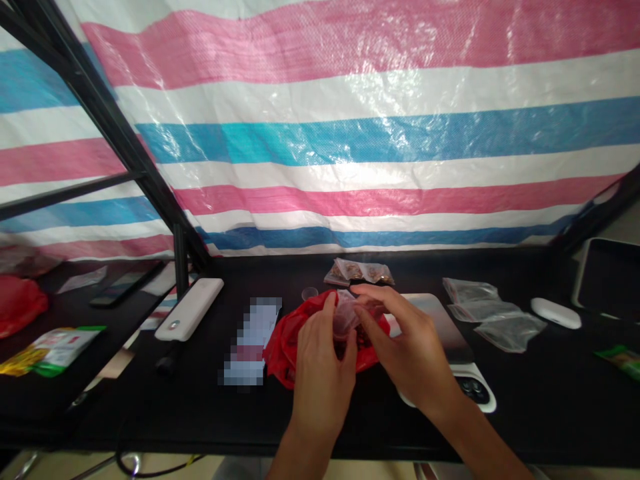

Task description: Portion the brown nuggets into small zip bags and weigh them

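Observation:
Between my two hands is a small clear plastic bag [344,313], held over an opened red plastic bag [285,350] with small dark reddish bits inside. The fingers of my left hand [323,360] close on the clear bag's left side. From the right, the thumb and fingertips of my right hand [407,340] pinch its edge. Partly hidden behind my right hand lies a white scale [440,327] with a silver plate. Just behind the red bag are filled clear bags [360,271] and a small clear round cup or lid [310,293].
Several flat clear zip bags [493,313] lie to the right, beside a white earbud case [556,313]. To the left are a blurred-out phone [253,343] and a white power bank [190,310]. A black frame [125,147] and striped sheeting [375,147] stand around the black table [190,413].

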Demonstrator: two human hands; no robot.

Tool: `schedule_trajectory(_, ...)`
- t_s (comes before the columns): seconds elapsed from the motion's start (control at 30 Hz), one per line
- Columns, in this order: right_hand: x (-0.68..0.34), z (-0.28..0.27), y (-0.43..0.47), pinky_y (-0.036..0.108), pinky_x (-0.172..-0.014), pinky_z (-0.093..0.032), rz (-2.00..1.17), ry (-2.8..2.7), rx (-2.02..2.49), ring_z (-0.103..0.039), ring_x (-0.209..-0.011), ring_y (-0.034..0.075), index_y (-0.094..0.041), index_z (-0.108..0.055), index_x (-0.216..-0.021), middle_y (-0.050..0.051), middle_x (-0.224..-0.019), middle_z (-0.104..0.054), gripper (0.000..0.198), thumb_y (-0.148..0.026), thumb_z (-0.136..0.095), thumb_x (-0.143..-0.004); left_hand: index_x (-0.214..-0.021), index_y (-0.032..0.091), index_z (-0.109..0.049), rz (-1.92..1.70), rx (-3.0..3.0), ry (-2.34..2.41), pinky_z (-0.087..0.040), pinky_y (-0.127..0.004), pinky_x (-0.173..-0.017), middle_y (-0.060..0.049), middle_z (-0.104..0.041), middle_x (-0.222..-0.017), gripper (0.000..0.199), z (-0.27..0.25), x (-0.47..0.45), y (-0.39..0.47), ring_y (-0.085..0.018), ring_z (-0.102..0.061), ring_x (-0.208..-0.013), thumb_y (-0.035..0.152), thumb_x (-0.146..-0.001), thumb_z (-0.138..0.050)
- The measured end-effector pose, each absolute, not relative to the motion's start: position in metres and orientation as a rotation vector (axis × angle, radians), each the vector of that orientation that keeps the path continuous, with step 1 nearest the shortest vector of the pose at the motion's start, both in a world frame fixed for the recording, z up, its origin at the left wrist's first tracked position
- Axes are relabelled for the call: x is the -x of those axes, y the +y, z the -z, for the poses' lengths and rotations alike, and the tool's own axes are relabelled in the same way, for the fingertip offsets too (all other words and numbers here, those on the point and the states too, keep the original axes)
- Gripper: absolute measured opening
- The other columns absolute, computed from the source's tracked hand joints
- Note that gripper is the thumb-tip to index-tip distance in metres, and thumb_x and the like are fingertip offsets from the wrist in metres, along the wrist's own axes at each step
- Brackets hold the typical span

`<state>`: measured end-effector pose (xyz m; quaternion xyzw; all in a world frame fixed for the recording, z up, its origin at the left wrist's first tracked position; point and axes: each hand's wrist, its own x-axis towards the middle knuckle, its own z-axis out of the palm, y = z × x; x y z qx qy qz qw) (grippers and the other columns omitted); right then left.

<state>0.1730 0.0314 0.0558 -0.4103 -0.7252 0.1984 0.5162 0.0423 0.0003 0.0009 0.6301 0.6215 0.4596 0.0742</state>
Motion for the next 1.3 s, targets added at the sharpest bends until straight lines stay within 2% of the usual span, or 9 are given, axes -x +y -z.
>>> schedule_trajectory(0.1,-0.1738,-0.0540,0.0321,0.031,-0.086,-0.057,-0.492,-1.730,0.995,-0.071,-0.085,0.018,-0.027,-0.071,-0.111,0.002,-0.098,-0.075,0.019,-0.021,-0.063,-0.095,-0.144,0.022,-0.050,-1.346,-1.911,1.857,-0.051,-0.049,-0.104,-0.012,-0.067,-0.133,0.050,0.0005,-0.0418,0.0010,-0.028,-0.062,-0.124,0.023,-0.094,-0.061)
schedule_trajectory(0.27,-0.1753,-0.0526,0.0321,0.032,-0.087,-0.058,-0.522,-1.724,1.005,-0.073,-0.087,0.019,-0.028,-0.072,-0.110,0.002,-0.099,-0.077,0.018,-0.024,-0.064,-0.094,-0.148,0.024,-0.044,-1.321,-1.939,1.827,-0.046,-0.052,-0.108,-0.011,-0.060,-0.145,0.066,0.0013,-0.0430,-0.0001,-0.031,-0.056,-0.131,0.028,-0.089,-0.071)
schedule_trajectory(0.43,-0.1755,-0.0562,0.0303,0.032,-0.091,-0.058,-0.561,-1.762,0.973,-0.074,-0.094,0.020,-0.029,-0.073,-0.111,0.002,-0.107,-0.078,0.022,-0.021,-0.062,-0.094,-0.146,0.026,-0.048,-1.341,-1.868,1.902,-0.048,-0.050,-0.103,-0.010,-0.064,-0.140,0.051,0.0016,-0.0423,0.0003,-0.028,-0.060,-0.123,0.024,-0.096,-0.059)
schedule_trajectory(0.6,-0.1733,-0.0522,0.0322,0.033,-0.091,-0.058,-0.580,-1.718,1.025,-0.073,-0.092,0.020,-0.027,-0.073,-0.111,0.002,-0.103,-0.078,0.020,-0.023,-0.067,-0.092,-0.143,0.027,-0.052,-1.381,-1.924,1.833,-0.044,-0.052,-0.106,-0.010,-0.066,-0.135,0.053,-0.0032,-0.0427,-0.0004,-0.030,-0.060,-0.123,0.027,-0.092,-0.066)
schedule_trajectory(0.77,-0.1716,-0.0516,0.0303,0.031,-0.097,-0.055,-0.618,-1.827,0.946,-0.071,-0.105,0.019,-0.030,-0.071,-0.120,0.002,-0.116,-0.076,0.028,-0.019,-0.058,-0.097,-0.136,0.027,-0.059,-1.449,-1.831,1.839,-0.047,-0.051,-0.104,-0.008,-0.068,-0.132,0.041,-0.0051,-0.0413,-0.0012,-0.029,-0.059,-0.121,0.025,-0.095,-0.060)
schedule_trajectory(0.87,-0.1703,-0.0527,0.0286,0.030,-0.088,-0.058,-0.647,-1.812,0.951,-0.072,-0.095,0.018,-0.030,-0.071,-0.118,0.002,-0.108,-0.077,0.027,-0.020,-0.063,-0.094,-0.138,0.028,-0.058,-1.455,-1.814,1.845,-0.046,-0.051,-0.105,-0.008,-0.067,-0.135,0.046,-0.0045,-0.0391,-0.0013,-0.030,-0.057,-0.124,0.023,-0.093,-0.063)
schedule_trajectory(0.97,-0.1690,-0.0529,0.0289,0.030,-0.080,-0.060,-0.677,-1.775,0.994,-0.072,-0.083,0.018,-0.028,-0.072,-0.115,0.001,-0.099,-0.077,0.025,-0.021,-0.066,-0.091,-0.134,0.030,-0.061,-1.426,-1.816,1.835,-0.046,-0.052,-0.104,-0.006,-0.069,-0.131,0.041,-0.0051,-0.0379,-0.0016,-0.030,-0.058,-0.122,0.023,-0.095,-0.061)
schedule_trajectory(1.13,-0.1686,-0.0511,0.0301,0.036,-0.097,-0.058,-0.625,-1.818,0.968,-0.072,-0.105,0.021,-0.028,-0.071,-0.119,0.004,-0.117,-0.076,0.026,-0.021,-0.058,-0.097,-0.137,0.029,-0.059,-1.457,-1.871,1.736,-0.045,-0.051,-0.106,-0.008,-0.067,-0.135,0.042,-0.0058,-0.0388,-0.0014,-0.028,-0.058,-0.125,0.022,-0.095,-0.060)
schedule_trajectory(1.3,-0.1676,-0.0494,0.0271,0.033,-0.097,-0.057,-0.610,-1.863,0.947,-0.071,-0.105,0.020,-0.029,-0.069,-0.121,0.003,-0.117,-0.075,0.030,-0.017,-0.059,-0.095,-0.131,0.025,-0.063,-1.503,-1.883,1.737,-0.049,-0.048,-0.102,-0.009,-0.069,-0.130,0.035,-0.0049,-0.0396,-0.0023,-0.028,-0.059,-0.121,0.020,-0.097,-0.053)
